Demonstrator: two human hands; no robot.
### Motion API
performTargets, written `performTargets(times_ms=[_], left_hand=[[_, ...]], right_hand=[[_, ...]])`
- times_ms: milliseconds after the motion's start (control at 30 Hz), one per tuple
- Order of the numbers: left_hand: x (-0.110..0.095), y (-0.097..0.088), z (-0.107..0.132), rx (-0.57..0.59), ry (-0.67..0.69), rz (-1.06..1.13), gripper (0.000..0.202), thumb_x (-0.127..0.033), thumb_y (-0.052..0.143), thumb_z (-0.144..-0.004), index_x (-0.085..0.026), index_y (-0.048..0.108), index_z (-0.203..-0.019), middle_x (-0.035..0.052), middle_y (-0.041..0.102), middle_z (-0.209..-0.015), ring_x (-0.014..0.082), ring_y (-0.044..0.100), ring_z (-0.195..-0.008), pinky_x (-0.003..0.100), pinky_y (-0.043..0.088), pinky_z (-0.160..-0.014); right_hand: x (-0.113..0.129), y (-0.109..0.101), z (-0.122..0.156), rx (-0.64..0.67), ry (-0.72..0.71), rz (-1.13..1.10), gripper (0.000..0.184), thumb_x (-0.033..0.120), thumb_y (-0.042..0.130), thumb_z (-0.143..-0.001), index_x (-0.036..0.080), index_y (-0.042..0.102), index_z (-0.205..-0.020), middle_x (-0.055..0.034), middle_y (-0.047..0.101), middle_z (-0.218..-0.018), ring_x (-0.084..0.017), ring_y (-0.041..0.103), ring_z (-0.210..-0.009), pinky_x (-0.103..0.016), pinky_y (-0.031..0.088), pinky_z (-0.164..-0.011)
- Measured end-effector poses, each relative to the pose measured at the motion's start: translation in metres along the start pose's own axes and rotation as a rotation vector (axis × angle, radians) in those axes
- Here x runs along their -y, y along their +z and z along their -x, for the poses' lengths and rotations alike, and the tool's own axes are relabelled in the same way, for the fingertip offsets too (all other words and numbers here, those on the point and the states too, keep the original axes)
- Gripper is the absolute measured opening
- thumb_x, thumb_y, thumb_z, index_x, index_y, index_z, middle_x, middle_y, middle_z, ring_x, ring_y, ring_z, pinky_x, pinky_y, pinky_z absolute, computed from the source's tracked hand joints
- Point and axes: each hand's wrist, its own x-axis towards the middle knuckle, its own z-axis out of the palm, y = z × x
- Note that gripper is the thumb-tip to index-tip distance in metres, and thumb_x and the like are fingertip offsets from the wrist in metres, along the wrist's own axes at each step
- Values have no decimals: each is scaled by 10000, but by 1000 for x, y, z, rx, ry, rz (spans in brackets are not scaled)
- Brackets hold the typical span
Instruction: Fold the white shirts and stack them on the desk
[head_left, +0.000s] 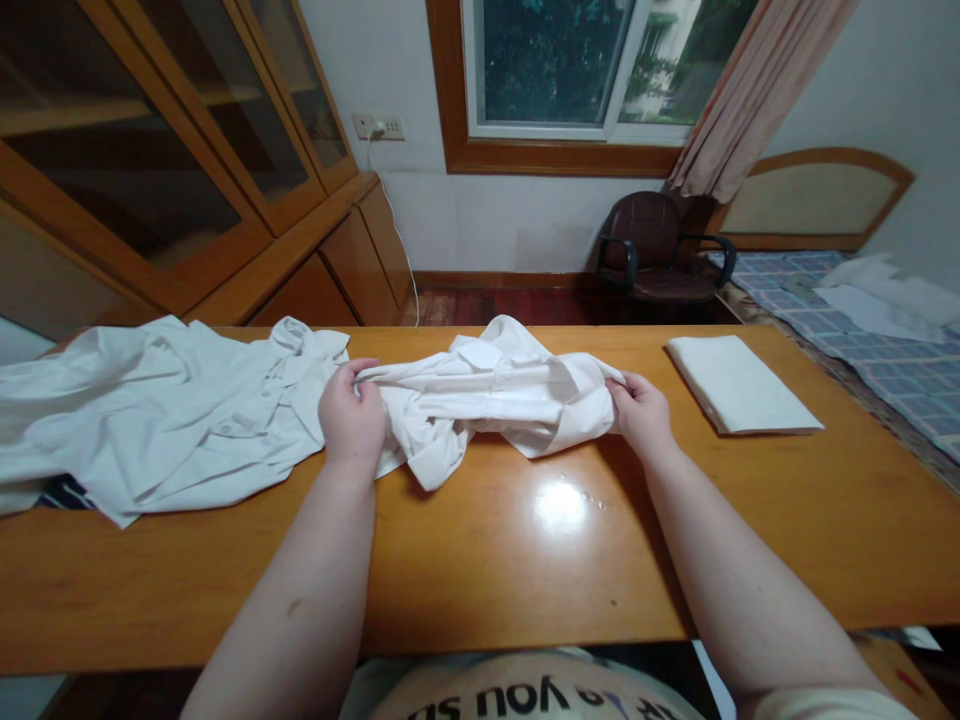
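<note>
"Any writing you can read?"

"Some black lettering on the wearer's shirt, at the bottom edge. I make out what looks like 'you'; the rest is cut off or too distorted to tell."

"And the hands?"

"Both grasp one white garment. The left hand grips its left end between thumb and fingers, and the right hand pinches its right end."

"Where is that garment?"

"At the middle of the wooden surface, stretched between the two hands, with loose folds hanging on the near side. Whether those folds touch the wood, I can't tell."

"What's around it?"

"Just beside the left hand, a rumpled white garment with buttons lies spread out, a dark striped patch showing at its near edge. Beyond the right hand, a flat, folded white bundle rests on the surface."
</note>
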Motion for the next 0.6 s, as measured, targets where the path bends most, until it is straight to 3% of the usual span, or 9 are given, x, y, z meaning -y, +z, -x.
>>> performTargets(times_ms=[67,167,300,367,467,533,600], left_hand=[[11,0,-4,-59,-52,4,363,-104,401,-759,-211,637,-1013,36,655,-966,202,595,-949,341,453,-897],[19,1,-9,-5,-73,-21,362,-102,422,-738,-206,640,-1008,61,638,-972,231,574,-999,386,433,-941],[5,-3,-6,78,139,-76,377,-208,510,-777,-195,600,-1143,108,570,-1205,264,471,-1200,425,327,-1058],[-9,-5,0,219,311,-96,454,-308,567,-780,-216,561,-1224,105,510,-1323,276,430,-1251,442,284,-1082],[-24,-1,12,565,496,-171,661,-411,665,-703,-262,495,-1324,91,497,-1374,317,425,-1260,498,232,-1092],[-28,5,18,718,530,-212,732,-400,684,-680,-281,458,-1366,85,533,-1348,328,451,-1236,509,239,-1081],[-26,10,21,772,518,-217,603,-319,630,-720,-284,528,-1313,76,605,-1259,313,512,-1169,475,309,-1038]], right_hand=[[-6,0,-3,55,44,-52,330,399,615,-740,196,717,-979,-52,727,-954,-245,640,-928,-372,475,-858],[-12,3,-4,191,96,-127,357,388,655,-708,203,715,-1007,-48,728,-980,-249,651,-939,-372,496,-843],[-8,5,-1,284,107,-114,315,381,658,-706,202,724,-957,-46,736,-926,-233,663,-868,-326,512,-753],[-2,5,1,280,120,-56,278,377,650,-708,198,727,-906,-45,737,-855,-225,662,-793,-302,503,-680],[6,3,4,299,154,33,256,396,650,-697,184,725,-818,-32,717,-729,-209,635,-678,-278,464,-581],[9,1,6,397,170,38,267,415,669,-676,173,722,-777,-20,696,-675,-191,611,-626,-265,438,-545],[11,-2,9,518,191,-41,283,428,689,-656,170,718,-769,-13,686,-663,-176,596,-601,-257,427,-531]])
